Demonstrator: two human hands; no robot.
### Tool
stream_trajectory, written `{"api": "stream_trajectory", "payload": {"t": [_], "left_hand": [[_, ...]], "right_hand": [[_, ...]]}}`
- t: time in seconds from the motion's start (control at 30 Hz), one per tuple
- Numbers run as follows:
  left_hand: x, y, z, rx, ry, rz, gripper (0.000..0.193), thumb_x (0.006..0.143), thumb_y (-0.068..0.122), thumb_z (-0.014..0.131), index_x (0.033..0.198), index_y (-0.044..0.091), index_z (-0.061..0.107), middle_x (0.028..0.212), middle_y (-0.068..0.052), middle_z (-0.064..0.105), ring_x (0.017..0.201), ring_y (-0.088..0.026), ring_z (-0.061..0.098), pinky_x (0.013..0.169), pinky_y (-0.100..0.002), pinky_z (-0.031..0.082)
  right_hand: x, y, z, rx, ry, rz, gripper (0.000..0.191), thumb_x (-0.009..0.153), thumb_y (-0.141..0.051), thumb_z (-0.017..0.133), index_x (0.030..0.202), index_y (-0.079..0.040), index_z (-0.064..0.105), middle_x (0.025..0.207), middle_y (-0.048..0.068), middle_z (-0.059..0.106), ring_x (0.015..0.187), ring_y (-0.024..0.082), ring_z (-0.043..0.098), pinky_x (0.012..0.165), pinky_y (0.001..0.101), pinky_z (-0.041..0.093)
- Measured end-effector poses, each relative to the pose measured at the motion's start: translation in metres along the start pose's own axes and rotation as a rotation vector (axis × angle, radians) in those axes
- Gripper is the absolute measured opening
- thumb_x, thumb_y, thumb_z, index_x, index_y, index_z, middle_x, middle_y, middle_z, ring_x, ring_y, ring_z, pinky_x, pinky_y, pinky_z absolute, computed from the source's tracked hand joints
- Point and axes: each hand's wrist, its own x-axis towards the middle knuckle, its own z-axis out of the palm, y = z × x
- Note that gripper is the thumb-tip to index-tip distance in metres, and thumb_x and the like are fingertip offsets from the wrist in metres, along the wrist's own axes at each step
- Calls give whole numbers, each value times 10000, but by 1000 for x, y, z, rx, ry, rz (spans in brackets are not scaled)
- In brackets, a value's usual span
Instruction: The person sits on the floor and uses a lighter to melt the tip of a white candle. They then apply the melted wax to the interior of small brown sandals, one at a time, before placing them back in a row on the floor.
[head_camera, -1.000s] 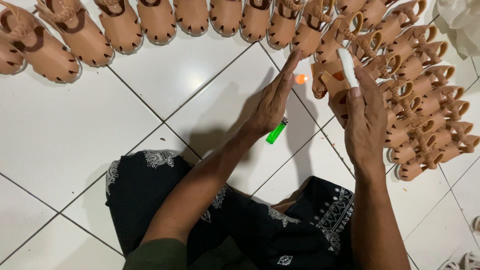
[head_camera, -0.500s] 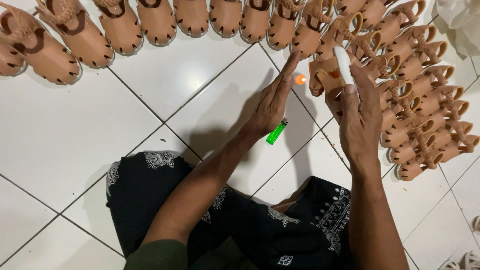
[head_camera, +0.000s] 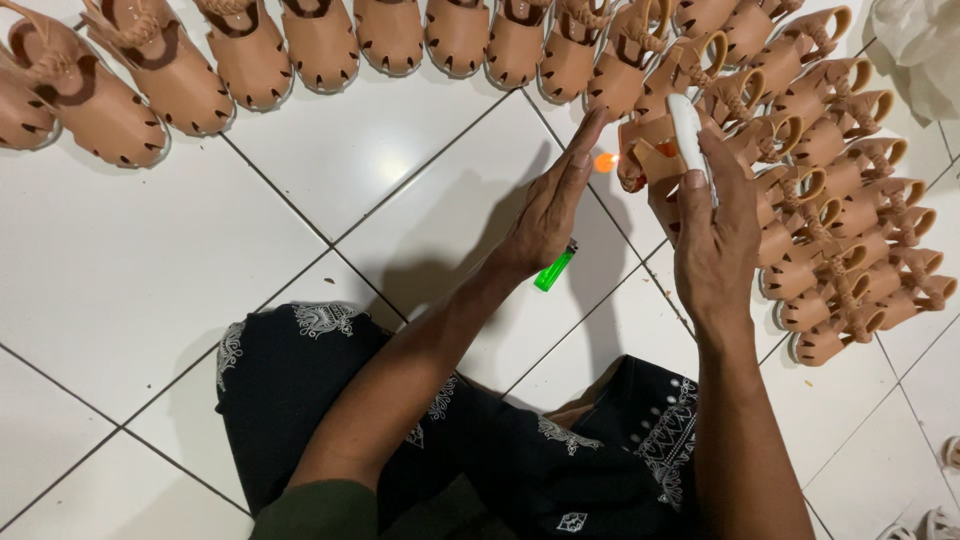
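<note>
My left hand (head_camera: 548, 210) is held up flat with straight fingers, holding nothing, right beside a small orange flame (head_camera: 605, 161). My right hand (head_camera: 712, 235) grips a white stick (head_camera: 687, 128) along its fingers, together with a tan plastic sandal (head_camera: 648, 150) whose edge is at the flame. A green lighter (head_camera: 555, 268) lies on the white tiled floor (head_camera: 150, 260) just under my left hand. My legs, in dark patterned fabric (head_camera: 500, 440), are folded below.
A curved row of tan sandals (head_camera: 250, 50) runs along the top, with a dense pile of tan sandals (head_camera: 850, 200) at the right. White crumpled material (head_camera: 920, 50) sits in the top right corner. Pale sandals (head_camera: 935, 520) show at the bottom right.
Almost nothing differs. The flame stays lit between my hands, and the sandal and white stick shift only slightly.
</note>
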Motion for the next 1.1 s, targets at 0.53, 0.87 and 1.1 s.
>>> {"api": "stream_trajectory", "payload": {"t": [0.53, 0.87, 1.1], "left_hand": [[0, 7, 1, -35, 8, -79, 580, 1187, 318, 186, 1662, -13, 164, 1752, -198, 208, 1655, -305, 185, 1353, -418, 234], [1, 6, 2, -7, -1, -59, 589, 1190, 329, 187, 1667, -14, 145, 1757, -204, 209, 1664, -298, 174, 1362, -405, 202], [0, 4, 2, 7, -2, -78, 591, 1184, 322, 191, 1661, -25, 145, 1752, -213, 200, 1657, -303, 176, 1362, -409, 189]], "right_hand": [[-3, 9, 4, 138, 6, 71, 475, 1179, -340, 429, 1538, -39, 511, 1412, 166, 571, 1162, 175, 604, 1003, 336, 528], [-3, 7, 5, 165, 2, 111, 512, 1158, -370, 442, 1530, -25, 508, 1250, 110, 628, 1072, 161, 614, 930, 307, 524], [-4, -2, 0, 177, -11, 188, 527, 1137, -390, 442, 1532, -47, 502, 1065, 107, 625, 931, 136, 602, 809, 270, 517]]}}
